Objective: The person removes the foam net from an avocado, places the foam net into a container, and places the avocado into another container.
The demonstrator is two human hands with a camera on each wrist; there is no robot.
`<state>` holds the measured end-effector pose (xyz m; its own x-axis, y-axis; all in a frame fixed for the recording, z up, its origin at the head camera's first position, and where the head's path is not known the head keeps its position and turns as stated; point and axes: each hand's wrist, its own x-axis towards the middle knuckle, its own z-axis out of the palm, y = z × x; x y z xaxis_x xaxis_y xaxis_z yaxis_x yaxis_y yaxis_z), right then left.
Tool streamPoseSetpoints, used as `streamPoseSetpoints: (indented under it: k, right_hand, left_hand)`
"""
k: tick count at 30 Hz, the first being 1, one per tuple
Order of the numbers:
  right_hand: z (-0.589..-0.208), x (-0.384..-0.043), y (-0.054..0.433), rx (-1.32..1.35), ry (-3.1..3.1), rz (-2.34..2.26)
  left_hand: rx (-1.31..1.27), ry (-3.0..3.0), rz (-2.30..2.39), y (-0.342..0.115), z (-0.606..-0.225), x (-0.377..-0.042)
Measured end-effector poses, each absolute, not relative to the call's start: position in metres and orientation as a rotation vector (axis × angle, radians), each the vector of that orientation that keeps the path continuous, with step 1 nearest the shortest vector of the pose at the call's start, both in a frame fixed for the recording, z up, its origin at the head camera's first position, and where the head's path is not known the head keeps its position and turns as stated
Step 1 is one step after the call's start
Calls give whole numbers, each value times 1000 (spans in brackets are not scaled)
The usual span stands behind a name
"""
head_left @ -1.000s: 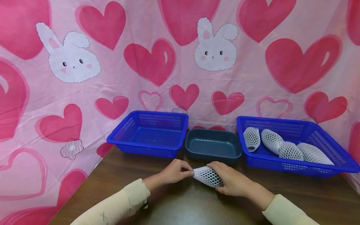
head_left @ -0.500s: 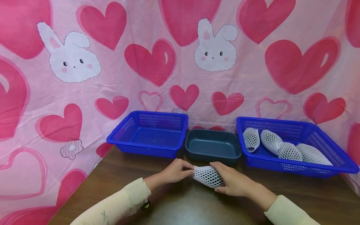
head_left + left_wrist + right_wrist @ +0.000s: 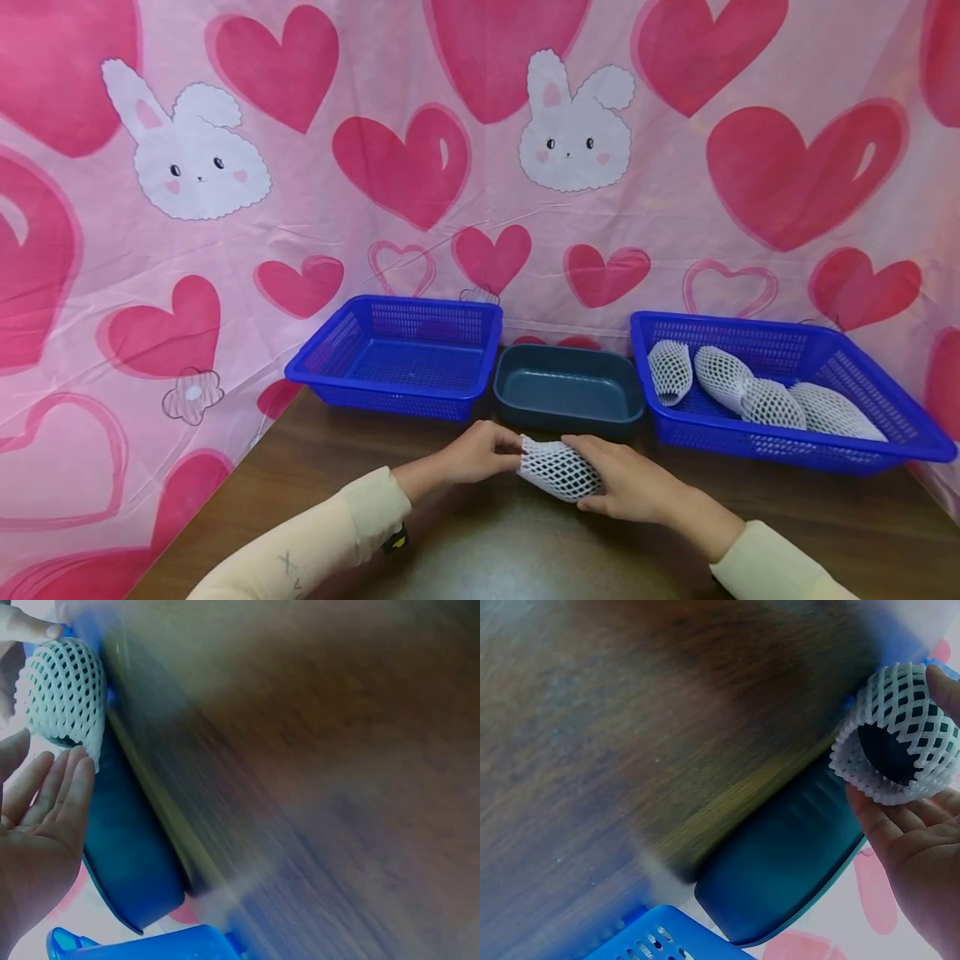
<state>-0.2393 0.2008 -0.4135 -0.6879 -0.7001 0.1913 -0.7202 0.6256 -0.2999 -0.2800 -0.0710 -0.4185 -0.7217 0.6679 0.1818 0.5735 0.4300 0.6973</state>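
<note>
Over the table in the head view, my right hand point(image 3: 633, 483) grips a white foam fruit net point(image 3: 561, 472), thumb and fingers on opposite sides. A dark, smooth, rounded object point(image 3: 889, 755) shows through the net's open mouth in the right wrist view; its kind cannot be made out. The mouth faces my left hand point(image 3: 478, 454). In the left wrist view, the left fingers point(image 3: 64, 784) are fairly straight, with their tips touching the net's rim, and the thumb stands apart from them.
Behind the hands is a dark teal tray point(image 3: 570, 418). A blue basket point(image 3: 390, 402) stands to its left. The blue basket point(image 3: 750, 444) on the right holds several net-wrapped items point(image 3: 723, 375). A pink heart-print cloth point(image 3: 487, 192) hangs behind the wooden table point(image 3: 510, 550).
The left fingers, earlier pinching the net's tip, have loosened and moved slightly right. The net's end has widened from a narrow point. The right hand has shifted a little right with it.
</note>
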Motion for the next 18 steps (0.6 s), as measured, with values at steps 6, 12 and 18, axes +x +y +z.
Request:
streamPoseSetpoints:
  k: [6,12,18]
  right_hand:
    - [-416,-241,202,1200,-2790,561]
    - [-418,-241,203,1190,-2777,549]
    - [-417,-241,204,1176,-2805,557]
  left_hand:
    - [1143,2555,1127,-64,-418,-280]
    - [1141,2520,1134,-57,-418,-285]
    - [1164,2532,1057,-50,-420,-290]
